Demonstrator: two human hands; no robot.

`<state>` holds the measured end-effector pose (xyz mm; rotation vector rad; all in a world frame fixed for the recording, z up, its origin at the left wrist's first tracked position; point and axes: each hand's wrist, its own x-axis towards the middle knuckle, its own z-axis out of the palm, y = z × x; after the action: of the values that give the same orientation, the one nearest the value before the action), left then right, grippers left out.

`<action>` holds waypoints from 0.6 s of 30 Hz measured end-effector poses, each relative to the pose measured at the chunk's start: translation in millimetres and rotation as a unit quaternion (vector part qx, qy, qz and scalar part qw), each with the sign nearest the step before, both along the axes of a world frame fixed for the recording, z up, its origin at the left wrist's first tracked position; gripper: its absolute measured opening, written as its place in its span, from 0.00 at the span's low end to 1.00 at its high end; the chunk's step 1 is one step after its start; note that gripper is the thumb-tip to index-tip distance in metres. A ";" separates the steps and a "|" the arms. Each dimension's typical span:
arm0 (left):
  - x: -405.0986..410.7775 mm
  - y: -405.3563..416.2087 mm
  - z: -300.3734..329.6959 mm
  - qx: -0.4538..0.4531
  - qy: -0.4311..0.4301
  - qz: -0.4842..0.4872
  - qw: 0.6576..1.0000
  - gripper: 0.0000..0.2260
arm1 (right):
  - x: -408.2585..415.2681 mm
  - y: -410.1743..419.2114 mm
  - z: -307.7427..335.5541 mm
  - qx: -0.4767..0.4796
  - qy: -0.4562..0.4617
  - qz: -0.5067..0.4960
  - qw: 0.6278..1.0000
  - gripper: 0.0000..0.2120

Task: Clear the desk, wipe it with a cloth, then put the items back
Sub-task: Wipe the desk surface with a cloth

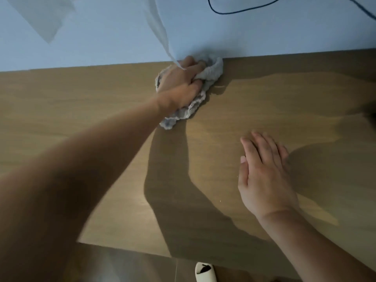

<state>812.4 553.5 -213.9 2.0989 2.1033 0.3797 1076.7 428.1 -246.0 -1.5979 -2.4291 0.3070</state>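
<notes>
**Cloth at the desk's far edge**

While I watch from the head view, I see the left hand (179,82) with its fingers curled round a crumpled grey cloth (190,106), pressing it onto the brown wooden desk (81,110) against the pale blue wall (101,37). The right hand (264,174) lies flat on the desk, fingers straight and close together. I can read no writing and see no containers. A dark cable (244,9) hangs on the wall.

cloth (191,94) partly hidden under left hand (179,82), dark cable (240,9) cut off by top edge
</notes>
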 end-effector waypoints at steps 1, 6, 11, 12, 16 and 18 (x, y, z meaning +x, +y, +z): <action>0.4 -16.1 1.9 -0.016 -0.012 -0.036 0.999 0.20 | 0.3 0.0 -0.5 0.003 0.005 0.000 1.000 0.25; 27.3 -166.3 7.4 -0.053 -0.097 -0.247 0.963 0.17 | 0.9 -2.2 -2.6 0.014 0.014 -0.005 1.000 0.26; -8.7 -174.0 2.4 0.094 -0.093 0.032 0.991 0.06 | 1.0 -2.2 -2.0 0.020 0.008 -0.003 1.000 0.26; -15.0 -163.9 -1.4 0.100 -0.058 0.150 0.982 0.06 | 1.5 -2.4 -2.1 0.020 0.011 0.001 1.000 0.26; 0.8 -154.2 -14.1 0.074 0.042 0.251 0.964 0.14 | 2.0 -0.4 -2.5 0.018 0.054 -0.002 0.998 0.22; 21.9 -178.0 -12.8 0.076 0.034 0.218 0.972 0.18 | 5.0 -3.0 1.9 -0.003 0.120 -0.014 0.993 0.21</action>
<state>834.3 375.5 -226.7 1.7235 2.6524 0.5400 1081.7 425.1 -244.1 -1.5000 -2.2254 0.4733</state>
